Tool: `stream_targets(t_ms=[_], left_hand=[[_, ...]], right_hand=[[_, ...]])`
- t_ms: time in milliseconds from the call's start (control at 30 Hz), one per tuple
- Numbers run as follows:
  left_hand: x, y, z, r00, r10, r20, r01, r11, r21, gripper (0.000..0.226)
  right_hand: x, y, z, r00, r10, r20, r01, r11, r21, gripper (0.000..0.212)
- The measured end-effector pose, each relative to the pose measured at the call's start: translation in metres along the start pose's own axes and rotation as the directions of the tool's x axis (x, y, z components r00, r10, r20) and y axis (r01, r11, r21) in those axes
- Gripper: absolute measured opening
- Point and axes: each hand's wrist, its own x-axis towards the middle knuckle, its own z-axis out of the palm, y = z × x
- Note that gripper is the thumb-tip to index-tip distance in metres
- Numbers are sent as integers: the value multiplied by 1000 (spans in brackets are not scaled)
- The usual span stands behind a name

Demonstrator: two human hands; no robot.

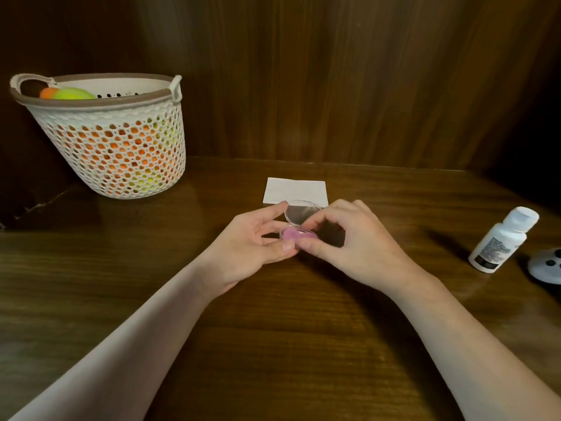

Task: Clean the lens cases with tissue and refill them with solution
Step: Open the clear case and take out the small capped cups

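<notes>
A small pink lens case (292, 233) with a clear hinged lid (302, 211) standing open is held above the middle of the wooden table (273, 329). My left hand (252, 247) pinches the case's left side between thumb and fingers. My right hand (349, 241) pinches its right side, with the thumb on the pink base and a finger at the lid. A folded white tissue (296, 189) lies flat on the table just behind the case. A white solution bottle (502, 238) with a white cap stands at the right, capped.
A white perforated basket (112, 141) holding orange and yellow-green things stands at the back left. A white rounded object (546, 265) with dark spots lies at the right edge beside the bottle. Dark wood panels close off the back and sides.
</notes>
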Motion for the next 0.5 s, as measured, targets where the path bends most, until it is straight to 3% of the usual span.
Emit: stream_targets(t_ms=[233, 500], left_hand=[[-1, -1, 0, 1000, -3, -20, 5, 995, 97, 85], [-1, -2, 1, 1000, -7, 0, 7, 998, 64, 79]], right_hand=[[2, 6, 4, 997, 29, 66, -27, 999, -25, 35], [0, 1, 4, 995, 52, 85, -56, 997, 46, 20]])
